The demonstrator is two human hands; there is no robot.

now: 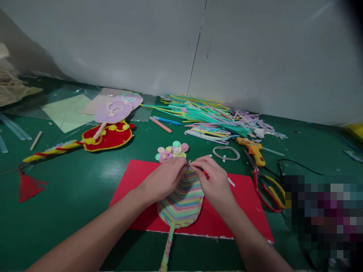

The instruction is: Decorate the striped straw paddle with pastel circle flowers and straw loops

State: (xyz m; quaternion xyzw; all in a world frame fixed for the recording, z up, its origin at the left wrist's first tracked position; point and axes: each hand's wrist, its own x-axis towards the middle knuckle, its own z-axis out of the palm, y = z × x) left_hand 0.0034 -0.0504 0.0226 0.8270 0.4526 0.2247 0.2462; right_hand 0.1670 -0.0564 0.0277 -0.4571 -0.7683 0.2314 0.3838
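A striped pastel fan with a twisted handle lies on a red board, its handle toward me. Over the fan's far end, my left hand and my right hand meet with their fingertips pinched together. Something small and pale shows between the fingertips, too small to make out. Just beyond my left hand is a cluster of pastel discs. A small white strip rests on the board to the right of my right hand.
Behind lies a pile of pastel stems. A yellow glue gun, red-and-yellow-handled scissors and a clear ring sit at right. At left are a red fan, a purple fan and a red tassel.
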